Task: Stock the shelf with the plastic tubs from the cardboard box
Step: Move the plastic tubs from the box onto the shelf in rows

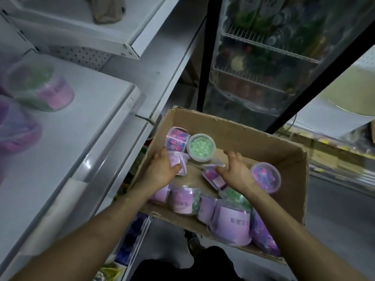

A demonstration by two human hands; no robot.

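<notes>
Cardboard box [263,142]: lower centre-right of the frame, flaps open, beside the white shelf [97,122] that fills the left side. Contents are clear plastic tubs with purple labels, holding green or purple-pink beads.

Box, upper left corner: side-lying tub [177,136], purple-pink contents. Just right of it and touching is the green-bead tub [200,148], upright with its lid on, green beads visible through the lid.

Box, right side: purple-bead tub [265,177], upright, lid on, apart from the others.

Box, lower edge: row of tubs [233,222] on their sides, packed against one another, labels facing up. Green beads show in some, purple in others.

Left hand [162,169]: fingers and thumb curled round a labelled tub [179,162] just below the green-bead tub. It grasps this tub, which is inside the box.

Right hand [236,173]: fingers spread and fairly straight, closed on nothing. The thumb rests against a tilted tub [212,175] with purple contents at box centre.

Shelf, left edge of the frame: two tubs standing near each other, both blurred. The green-and-pink tub [40,86] is above and the blurred purple tub [16,130] below it.

Upper right of the frame: glass-door cooler [263,63] with wire racks, contents too blurred to identify
</notes>
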